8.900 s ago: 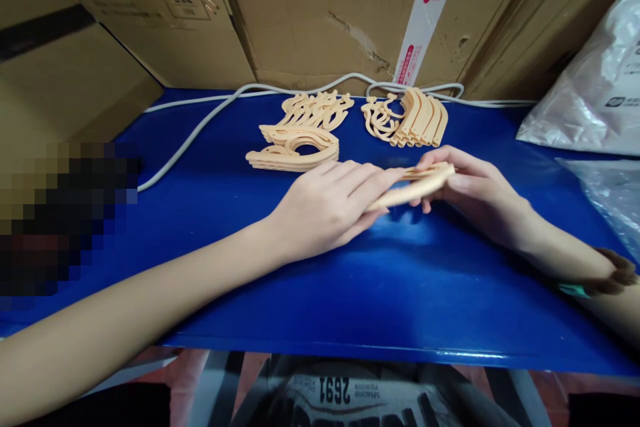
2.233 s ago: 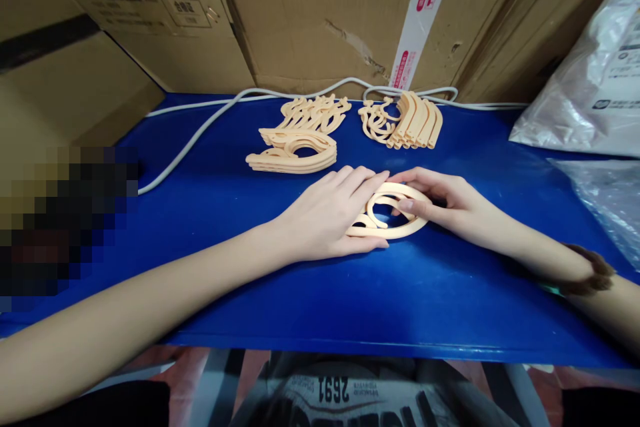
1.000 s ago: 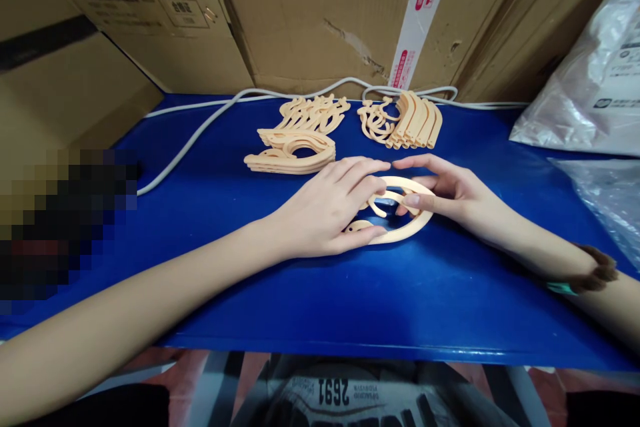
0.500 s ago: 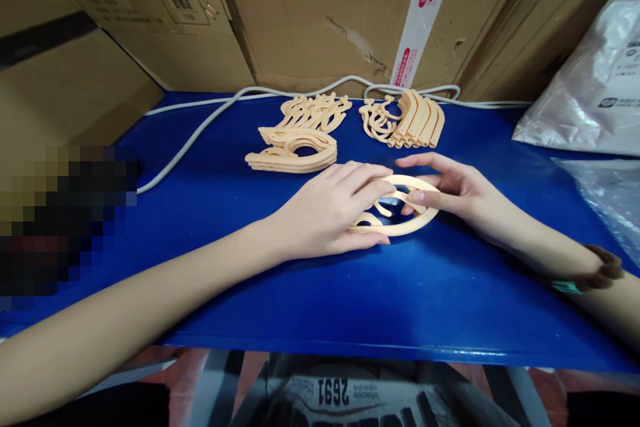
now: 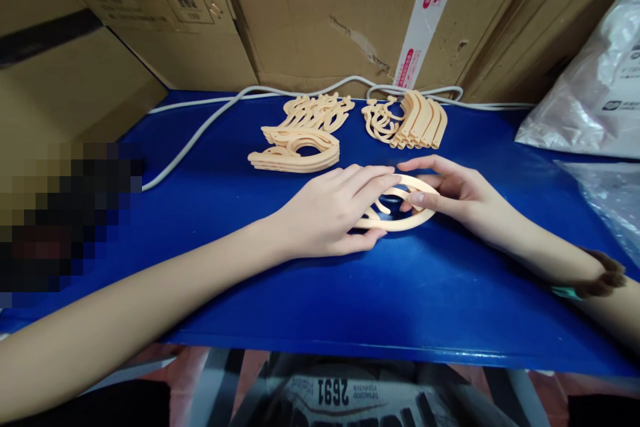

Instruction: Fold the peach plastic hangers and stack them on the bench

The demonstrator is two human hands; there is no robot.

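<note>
Table (image 5: 320, 300), blue and shiny, lies under both hands, with a cream oval piece (image 5: 400, 223) held between them near its middle. The left hand (image 5: 330, 210) covers the left end of this piece, palm down, its fingers close together over the far edge and its thumb at the near edge, so that the piece is gripped between them. The right hand (image 5: 463, 193) pinches the right end, thumb on top and fingers partly hidden beneath, while its index finger reaches out free of the piece, near the left fingertips. Beyond the left hand sits a stack (image 5: 305, 161) of flat cream pieces, with wavy pieces (image 5: 320, 112) just behind. To the right of these are cream hooks (image 5: 383, 123) beside a row of curved bars (image 5: 423, 120). A white cable (image 5: 200, 127) runs along the back, before a cardboard box (image 5: 325, 27). A plastic bag (image 5: 595, 93) is at the far right.
</note>
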